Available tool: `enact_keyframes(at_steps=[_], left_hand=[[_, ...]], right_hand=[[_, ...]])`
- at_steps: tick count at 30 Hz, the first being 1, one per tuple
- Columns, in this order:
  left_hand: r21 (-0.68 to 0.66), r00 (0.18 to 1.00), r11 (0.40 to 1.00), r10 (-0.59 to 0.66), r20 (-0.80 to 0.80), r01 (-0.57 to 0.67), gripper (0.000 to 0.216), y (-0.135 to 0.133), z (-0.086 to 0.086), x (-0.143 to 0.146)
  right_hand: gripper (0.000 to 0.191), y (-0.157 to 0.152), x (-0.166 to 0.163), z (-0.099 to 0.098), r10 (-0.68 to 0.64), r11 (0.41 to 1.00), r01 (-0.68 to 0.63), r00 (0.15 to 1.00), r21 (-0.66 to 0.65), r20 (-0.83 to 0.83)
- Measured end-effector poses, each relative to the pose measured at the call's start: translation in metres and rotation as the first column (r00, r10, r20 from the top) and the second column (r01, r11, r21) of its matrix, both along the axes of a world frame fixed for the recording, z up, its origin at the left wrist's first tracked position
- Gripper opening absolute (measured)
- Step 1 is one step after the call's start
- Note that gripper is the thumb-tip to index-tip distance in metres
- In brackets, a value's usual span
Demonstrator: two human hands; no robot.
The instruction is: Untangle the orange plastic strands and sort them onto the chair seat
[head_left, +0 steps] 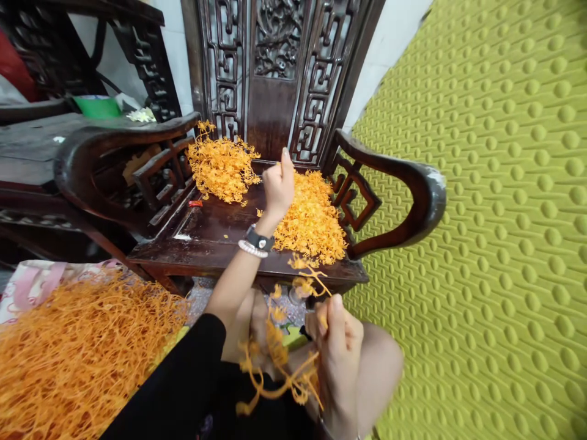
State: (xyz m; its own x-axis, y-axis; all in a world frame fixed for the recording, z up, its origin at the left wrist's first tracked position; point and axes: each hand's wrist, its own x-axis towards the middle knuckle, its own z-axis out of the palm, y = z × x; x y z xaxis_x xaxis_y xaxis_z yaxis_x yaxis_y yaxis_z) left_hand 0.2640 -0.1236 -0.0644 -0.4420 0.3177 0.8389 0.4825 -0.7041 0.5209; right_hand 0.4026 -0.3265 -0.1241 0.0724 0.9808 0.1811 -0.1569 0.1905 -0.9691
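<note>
My left hand (278, 188) reaches out over the chair seat, fingers curled and thumb pointing up. Anything inside it is hidden from view. It is beside a loose heap of small orange plastic flower pieces (316, 220) on the seat's right. A second orange heap, of curly flower pieces (222, 162), lies at the back left of the seat. Close to my lap, my right hand (338, 348) is closed round several orange plastic flower sprigs (275, 339). Their thin stems and blossoms stick out to the left and upward, partly blurred.
The dark carved wooden chair (215, 244) has curved armrests on both sides. At lower left, a bag (27, 293) is beside a big pile of orange stems (82, 348). A red wrapper (195, 203) lies on the seat. A green bowl (97, 107) stands on the side table. Yellow-green padding (495, 214) fills the right.
</note>
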Motion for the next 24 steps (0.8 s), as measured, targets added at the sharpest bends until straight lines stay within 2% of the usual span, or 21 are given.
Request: enact_keyframes(at_steps=[1, 3, 4, 6, 8, 9, 10, 12, 14, 18, 20, 22, 24], left_hand=[[-0.089, 1.0, 0.996, 0.024, -0.014, -0.025, 0.06, 0.012, 0.007, -0.007], [-0.292, 0.985, 0.954, 0.014, -0.17, -0.064, 0.06, 0.033, 0.015, -0.015], [-0.404, 0.966, 0.91, -0.016, -0.259, -0.093, 0.057, 0.043, 0.016, -0.016], [-0.608, 0.926, 0.778, -0.097, -0.365, -0.158, 0.047, 0.062, 0.011, -0.013], [-0.737, 0.905, 0.649, -0.177, -0.387, -0.189, 0.025, 0.08, -0.001, -0.008], [-0.77, 0.902, 0.61, -0.204, -0.381, -0.187, 0.02, 0.089, -0.008, -0.005], [-0.783, 0.903, 0.596, -0.219, -0.37, -0.177, 0.025, 0.096, -0.015, -0.003], [-0.774, 0.911, 0.615, -0.22, -0.349, -0.148, 0.032, 0.11, -0.027, 0.0], [-0.76, 0.927, 0.638, -0.2, -0.318, -0.123, 0.023, 0.12, -0.033, 0.003], [-0.762, 0.963, 0.635, -0.104, -0.247, -0.127, 0.069, 0.135, -0.032, 0.01], [-0.773, 0.975, 0.625, -0.087, -0.206, -0.107, 0.077, 0.14, -0.03, 0.014], [-0.791, 0.971, 0.61, -0.165, -0.173, -0.037, 0.074, 0.145, -0.03, 0.018], [-0.798, 0.947, 0.602, -0.268, -0.176, 0.022, 0.061, 0.148, -0.032, 0.021]], right_hand=[[0.053, -0.001, 0.003, 0.001, 0.014, 1.0, -0.014, 1.0, -0.024, -0.027], [0.053, 0.002, 0.008, 0.006, 0.01, 0.999, -0.014, 0.995, -0.04, -0.096], [0.053, 0.005, 0.01, 0.009, 0.006, 0.999, -0.011, 0.992, -0.039, -0.125], [0.053, 0.013, 0.013, 0.014, 0.008, 0.999, -0.016, 0.985, -0.044, -0.174], [0.053, 0.018, 0.016, 0.017, 0.023, 0.997, -0.039, 0.977, -0.069, -0.214], [0.052, 0.021, 0.018, 0.017, 0.031, 0.995, -0.052, 0.973, -0.086, -0.229], [0.052, 0.022, 0.02, 0.017, 0.033, 0.993, -0.059, 0.97, -0.1, -0.241], [0.054, 0.027, 0.025, 0.013, 0.047, 0.989, -0.081, 0.965, -0.126, -0.257], [0.055, 0.033, 0.029, 0.008, 0.075, 0.985, -0.115, 0.955, -0.126, -0.287], [0.057, 0.043, 0.032, 0.0, 0.105, 0.984, -0.148, 0.933, -0.102, -0.344], [0.056, 0.045, 0.032, -0.001, 0.074, 0.985, -0.125, 0.932, -0.123, -0.354], [0.055, 0.046, 0.032, -0.001, 0.05, 0.984, -0.109, 0.931, -0.144, -0.362], [0.054, 0.048, 0.032, -0.001, 0.045, 0.983, -0.109, 0.924, -0.148, -0.38]])
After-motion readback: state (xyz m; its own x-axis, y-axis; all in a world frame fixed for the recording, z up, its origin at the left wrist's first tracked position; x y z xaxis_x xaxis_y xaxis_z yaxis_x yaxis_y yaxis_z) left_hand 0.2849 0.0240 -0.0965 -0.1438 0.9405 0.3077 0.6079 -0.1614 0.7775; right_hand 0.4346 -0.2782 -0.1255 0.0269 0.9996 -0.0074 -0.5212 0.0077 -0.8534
